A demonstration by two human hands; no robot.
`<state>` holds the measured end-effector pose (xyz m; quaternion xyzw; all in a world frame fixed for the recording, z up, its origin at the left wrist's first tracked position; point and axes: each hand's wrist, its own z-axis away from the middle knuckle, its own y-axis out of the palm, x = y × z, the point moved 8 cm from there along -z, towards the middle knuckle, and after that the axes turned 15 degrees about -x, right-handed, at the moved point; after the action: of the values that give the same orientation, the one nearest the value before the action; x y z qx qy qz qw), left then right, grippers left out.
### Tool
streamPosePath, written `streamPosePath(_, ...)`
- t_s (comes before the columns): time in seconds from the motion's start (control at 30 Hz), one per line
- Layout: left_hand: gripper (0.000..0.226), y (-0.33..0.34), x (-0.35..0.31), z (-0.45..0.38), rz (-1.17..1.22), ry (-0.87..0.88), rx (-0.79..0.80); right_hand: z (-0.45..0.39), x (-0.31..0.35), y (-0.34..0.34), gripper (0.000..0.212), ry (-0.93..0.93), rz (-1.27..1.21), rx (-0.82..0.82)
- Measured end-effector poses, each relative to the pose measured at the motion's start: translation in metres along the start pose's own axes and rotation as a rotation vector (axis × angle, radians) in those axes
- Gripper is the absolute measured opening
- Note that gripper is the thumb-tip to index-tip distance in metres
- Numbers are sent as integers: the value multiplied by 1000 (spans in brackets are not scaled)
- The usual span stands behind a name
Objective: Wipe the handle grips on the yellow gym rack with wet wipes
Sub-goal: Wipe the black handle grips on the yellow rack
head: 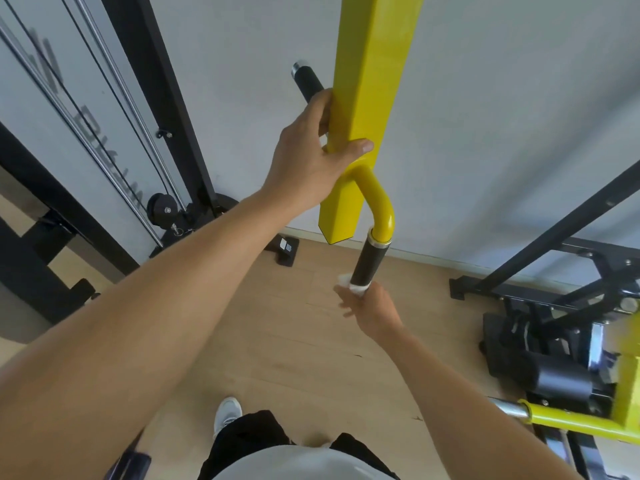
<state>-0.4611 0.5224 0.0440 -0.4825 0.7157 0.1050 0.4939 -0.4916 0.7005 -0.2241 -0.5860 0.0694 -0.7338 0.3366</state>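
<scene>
Yellow square beam (372, 98) hangs centre, blocking straight reach to the wall; left hand (313, 150) grips it, covering the base of the rear black grip (307, 81); front black grip (366, 263) free along its upper length, right hand (372, 306) and wet wipe (353, 284) at its lower end; open wood floor (294, 323) below; cable machine (138, 133) crowds left, black rack base (554, 299) right.

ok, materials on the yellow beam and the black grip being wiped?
Yellow beam: likely painted steel; glossy, sharp square edges. Black grip: looks like matte rubber or foam, with a chrome collar on top. Wet wipe: thin white cloth, bunched at the grip's lower end.
</scene>
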Motion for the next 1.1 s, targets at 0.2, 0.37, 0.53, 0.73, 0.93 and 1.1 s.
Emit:
streamPosePath(0.2,54,-9,22,-2,302,-69,257,64,-10,23,37,253,210,496)
streamPosePath(0.37,39,-49,76,-47,224,-202,-115,60,134,21,20,-222,190,-4)
streamPosePath(0.53,35,-29,129,-89,96,-226,109,51,195,57,2,4,-419,-47)
streamPosePath(0.73,34,2,189,-98,48,-331,296,9,229,57,21,32,-702,-516)
streamPosePath(0.93,32,31,209,-82,46,-253,482,-17,259,41,43,-247,78,-882)
streamPosePath(1.1,33,39,215,-84,154,-282,486,-41,236,77,76,-206,944,-605)
